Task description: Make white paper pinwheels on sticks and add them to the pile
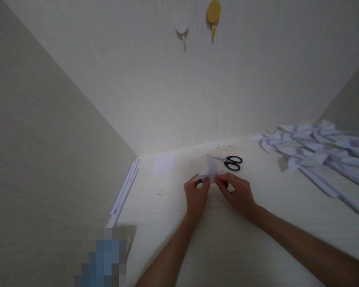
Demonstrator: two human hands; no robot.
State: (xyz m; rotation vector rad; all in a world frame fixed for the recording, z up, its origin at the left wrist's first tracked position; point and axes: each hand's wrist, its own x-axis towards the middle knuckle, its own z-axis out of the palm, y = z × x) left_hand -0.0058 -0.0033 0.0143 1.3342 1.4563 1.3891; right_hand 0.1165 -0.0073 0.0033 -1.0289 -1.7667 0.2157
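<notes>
A white paper pinwheel [211, 169] is held up just above the table, its blades folded and partly hidden by fingers. My left hand [196, 195] pinches its left side between thumb and fingers. On the right side, my right hand [237, 193] is closed, with thumb and forefinger pinching the paper near the middle. Whether a small pin sits between those fingertips cannot be made out. Just behind the hands lie scissors [231, 162] with black handles, the blades pointing left. A square white sheet of paper [164, 164] rests flat to the left.
Several finished paper pinwheels on rolled sticks [314, 159] are piled at the right. White paper rolls [125, 187] lie along the left wall. Small pale bits [226, 148] are scattered behind the scissors. A white hook [182, 26] and a yellow hook [213, 12] are on the back wall.
</notes>
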